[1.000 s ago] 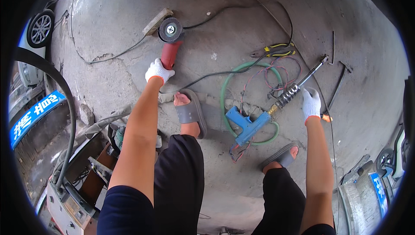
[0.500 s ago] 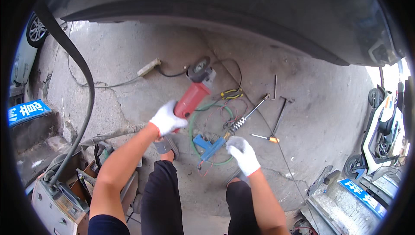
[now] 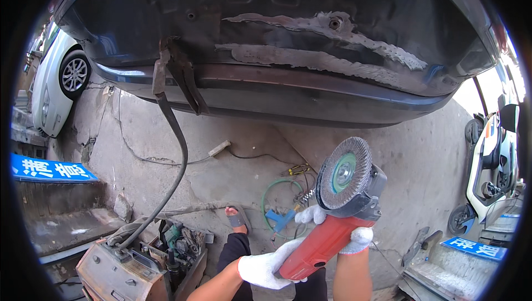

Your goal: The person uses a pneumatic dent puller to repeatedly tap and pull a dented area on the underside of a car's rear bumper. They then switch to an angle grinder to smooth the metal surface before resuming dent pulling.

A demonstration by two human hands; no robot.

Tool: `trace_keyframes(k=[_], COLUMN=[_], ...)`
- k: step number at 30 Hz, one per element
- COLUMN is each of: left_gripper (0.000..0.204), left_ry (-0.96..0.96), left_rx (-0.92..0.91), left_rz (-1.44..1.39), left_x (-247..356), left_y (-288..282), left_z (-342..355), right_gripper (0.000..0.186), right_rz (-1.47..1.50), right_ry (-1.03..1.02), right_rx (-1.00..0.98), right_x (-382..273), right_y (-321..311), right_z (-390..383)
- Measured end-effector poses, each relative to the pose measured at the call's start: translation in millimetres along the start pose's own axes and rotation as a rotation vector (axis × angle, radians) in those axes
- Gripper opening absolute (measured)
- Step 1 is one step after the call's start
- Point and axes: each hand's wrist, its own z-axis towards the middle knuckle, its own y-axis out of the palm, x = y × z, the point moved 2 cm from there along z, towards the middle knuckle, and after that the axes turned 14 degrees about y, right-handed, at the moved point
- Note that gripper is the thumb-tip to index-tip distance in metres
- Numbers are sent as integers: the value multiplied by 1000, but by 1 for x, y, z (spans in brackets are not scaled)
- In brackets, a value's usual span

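Observation:
Both my hands, in white gloves, hold a red angle grinder [image 3: 324,243] raised in front of me. My left hand [image 3: 263,270] grips the rear of its red body. My right hand [image 3: 341,229] wraps the front of the body just under the head. The grinder's grey flap disc [image 3: 344,172] faces me and tilts upward. Above it hangs the dark underside of a raised car body [image 3: 288,51] with rusty, torn metal patches [image 3: 332,60].
A welding machine [image 3: 119,270] with a thick black hose [image 3: 172,168] stands at lower left beside a box of tools. On the concrete floor lie a green hose coil [image 3: 274,195], a blue tool [image 3: 280,218] and a power strip [image 3: 219,148]. A white car [image 3: 58,87] is left, scooters [image 3: 487,173] right.
I have lifted the grinder from low over the floor up toward the car's underside. My right hand has joined my left on it. My view has tilted upward.

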Motion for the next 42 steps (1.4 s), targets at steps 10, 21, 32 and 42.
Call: trace_keyframes(k=[10,21,32,42], left_gripper=[94,94,64,56], left_ry=[-73,32,32,65], left_rx=[249,647,944,955], left_rz=[-409,283,838,876], left_x=[-1,43,99,110], left_y=[-62,-100,-102,-89], left_z=[-20,8,40,50], right_gripper=[76,37,37,37], right_rz=[316,-910,-485,-511], right_ry=[-58,-26,-124,-98], right_rx=[-138,515,383,376], right_x=[30,-13,-17,-23], right_y=[1,57,64,67], right_z=[82,147,179,176])
